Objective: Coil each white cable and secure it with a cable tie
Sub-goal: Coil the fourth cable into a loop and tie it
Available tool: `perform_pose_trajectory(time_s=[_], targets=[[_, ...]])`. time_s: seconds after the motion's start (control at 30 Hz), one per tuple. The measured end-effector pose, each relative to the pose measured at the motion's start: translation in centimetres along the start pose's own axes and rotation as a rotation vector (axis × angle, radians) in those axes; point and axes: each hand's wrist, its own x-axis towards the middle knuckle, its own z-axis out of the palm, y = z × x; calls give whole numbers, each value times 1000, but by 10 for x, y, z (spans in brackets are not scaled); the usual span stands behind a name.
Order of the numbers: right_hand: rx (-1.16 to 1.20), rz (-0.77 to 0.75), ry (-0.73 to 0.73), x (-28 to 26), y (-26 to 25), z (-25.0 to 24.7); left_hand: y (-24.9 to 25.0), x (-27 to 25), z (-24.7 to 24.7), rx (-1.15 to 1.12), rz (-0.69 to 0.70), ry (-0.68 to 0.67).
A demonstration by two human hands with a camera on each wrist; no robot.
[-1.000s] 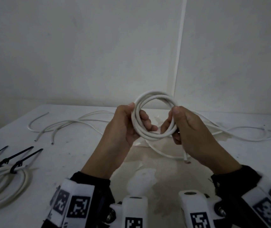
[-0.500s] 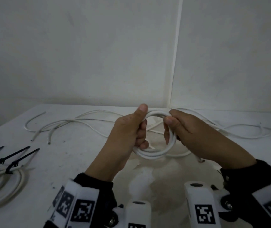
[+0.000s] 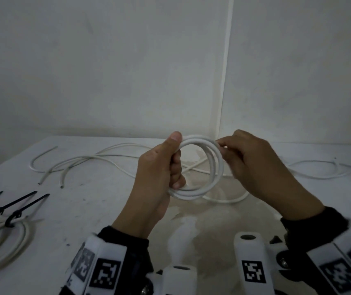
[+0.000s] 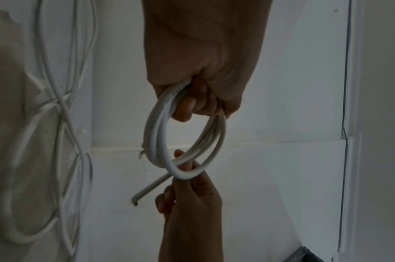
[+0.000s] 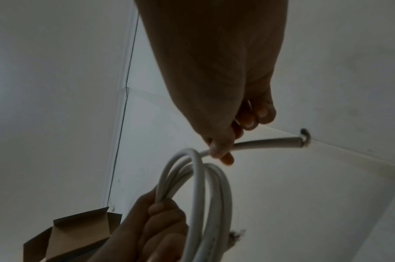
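A white cable coil (image 3: 214, 167) of about three loops is held upright above the table. My left hand (image 3: 166, 165) grips its left side, thumb on top and fingers curled through the ring (image 4: 158, 141). My right hand (image 3: 240, 154) pinches the coil's upper right, where the loose cable end (image 5: 270, 142) sticks out past the fingers. The same end (image 4: 147, 190) shows in the left wrist view. Black cable ties (image 3: 24, 206) lie at the table's left.
Loose white cables (image 3: 89, 160) sprawl across the back of the table (image 3: 85, 209), and more (image 3: 319, 169) run off to the right. A tied cable coil (image 3: 2, 239) lies at the front left. A cardboard box (image 5: 75, 235) shows in the right wrist view.
The coil went from upright down to nearly flat, then came back up to face me. My left thumb moved onto its top, and my right hand shifted to the upper right edge.
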Motion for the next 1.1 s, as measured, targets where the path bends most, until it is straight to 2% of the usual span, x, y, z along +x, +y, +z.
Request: perform_pose_trajectory(time_s=[0.03,0.1,0.2,0.3,0.47,0.77,0.93,1.1], targets=[[11,20,43,0,0,1,-1,-1,1,3,-7,-9],[177,99,61,0,-1,3,-2,-1,3,-8,-13,-12],[557,272,-66,0,-9,5,0,0,0,-53,-12,6],[576,236,-144,-3,-13,7,1,0,-1,-76,-4,7],[482,196,-81,-3,-17,10,-2,-1,2,-77,-1,-23],[846,351,15,-6,-32,18,0,2,-2,-22,37,-6],[987,388,-46,-7,-37,15,2,2,-4,-13,65,-28],[1147,397,-44,-7,-38,15,4,2,-6,-45,76,-58]])
